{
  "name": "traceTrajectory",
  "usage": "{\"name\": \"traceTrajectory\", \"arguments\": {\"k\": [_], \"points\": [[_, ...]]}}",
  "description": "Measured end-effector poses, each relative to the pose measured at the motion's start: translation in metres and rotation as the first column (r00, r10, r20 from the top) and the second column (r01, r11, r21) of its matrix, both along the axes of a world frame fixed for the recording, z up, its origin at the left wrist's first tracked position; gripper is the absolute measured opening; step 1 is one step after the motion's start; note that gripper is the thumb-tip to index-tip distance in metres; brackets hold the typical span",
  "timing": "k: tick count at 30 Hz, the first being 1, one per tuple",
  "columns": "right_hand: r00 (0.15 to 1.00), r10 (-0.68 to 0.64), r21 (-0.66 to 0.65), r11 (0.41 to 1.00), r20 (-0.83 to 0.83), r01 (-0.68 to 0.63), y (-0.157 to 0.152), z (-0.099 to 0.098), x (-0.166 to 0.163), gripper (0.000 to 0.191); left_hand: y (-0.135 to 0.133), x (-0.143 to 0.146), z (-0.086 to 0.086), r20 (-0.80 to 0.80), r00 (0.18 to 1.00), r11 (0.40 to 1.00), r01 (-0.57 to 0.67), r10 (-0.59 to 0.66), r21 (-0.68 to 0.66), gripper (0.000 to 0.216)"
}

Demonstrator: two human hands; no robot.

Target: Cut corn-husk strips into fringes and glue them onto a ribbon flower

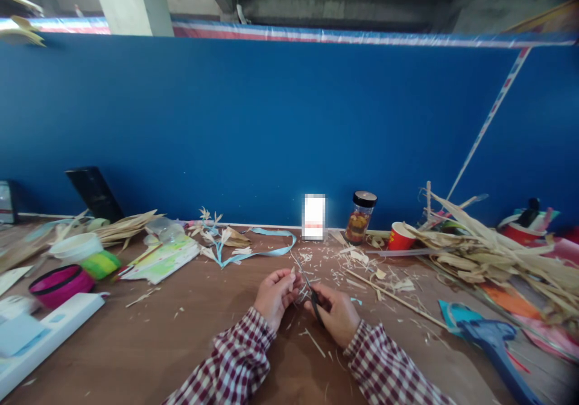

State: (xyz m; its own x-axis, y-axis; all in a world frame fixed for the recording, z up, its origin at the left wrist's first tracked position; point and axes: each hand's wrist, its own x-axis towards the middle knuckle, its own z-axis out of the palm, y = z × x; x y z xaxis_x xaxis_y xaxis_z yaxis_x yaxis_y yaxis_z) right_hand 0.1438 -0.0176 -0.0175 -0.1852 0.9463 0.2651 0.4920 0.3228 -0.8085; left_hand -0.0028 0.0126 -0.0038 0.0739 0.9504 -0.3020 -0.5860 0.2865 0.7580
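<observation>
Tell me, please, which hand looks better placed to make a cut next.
Probably the right hand: it holds the scissors by their dark handles, with the blades near the left hand, which seems to pinch a small pale piece.

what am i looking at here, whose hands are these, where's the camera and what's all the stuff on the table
There is no machine here: the two bare hands belong to a person in checked sleeves. The single picture comes from a camera on that person's head, looking forward and down. The left hand seems to pinch a small pale piece, and the right hand holds dark-handled scissors. Pale scraps litter the brown table. Beyond the hands stand a black-lidded jar and a red cup; dry husks lie piled at the right. A blue panel rises behind.
</observation>
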Motion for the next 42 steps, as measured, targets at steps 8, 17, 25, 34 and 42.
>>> {"name": "traceTrajectory", "arguments": {"k": [8,17,25,34,42], "points": [[0.999,0.028,-0.011,1.0,-0.027,-0.028,-0.0026,0.0025,-0.0016,0.024,0.002,-0.0015,-0.0005,-0.008,0.999,0.998,-0.049,0.05,0.027,0.017],[0.998,0.039,0.018,0.999,0.056,-0.04,-0.0025,0.003,-0.0007,0.018,0.001,-0.001,-0.0014,0.02,0.999,0.998,-0.047,0.048,-0.039,0.013],[0.997,0.06,0.016,0.998,0.041,-0.061,-0.0028,0.0028,-0.0015,0.021,0.0013,-0.0001,-0.0014,0.01,1.0,0.999,-0.016,0.017,-0.045,0.011],[0.998,0.05,0.01,0.999,0.041,-0.05,0.0001,-0.0017,-0.0009,0.02,0.0006,-0.0001,-0.0019,0.015,1.0,0.999,-0.001,0.002,-0.041,0.011],[0.998,0.055,-0.016,0.998,0.016,-0.055,-0.0011,-0.0013,-0.0025,0.022,0.0005,-0.0001,0.0002,0.022,1.0,0.998,0.017,-0.016,-0.054,0.008]]}}
